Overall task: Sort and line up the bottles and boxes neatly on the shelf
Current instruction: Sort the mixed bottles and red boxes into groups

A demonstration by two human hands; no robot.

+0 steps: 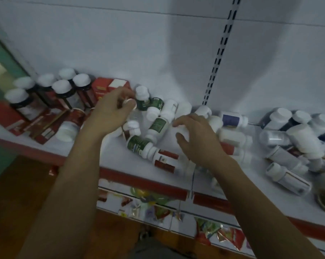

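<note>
A white shelf (111,154) with a red front edge holds a jumble of bottles. My left hand (111,111) curls round a small bottle that it mostly hides, just in front of a red box (109,86). Beside it a green-labelled bottle (143,98) stands upright, and two more (139,143) (158,124) lie on their sides. My right hand (195,141) grips a plain white bottle (181,128) in the middle of the heap. A red-labelled bottle (165,160) lies near the front edge.
Dark bottles with white caps (62,88) stand in rows at the far left, with red boxes (36,126) lying in front. A second pile of white bottles (298,135) lies at the right. A slotted upright (219,53) runs up the back wall. Coloured packets (158,208) fill the shelf below.
</note>
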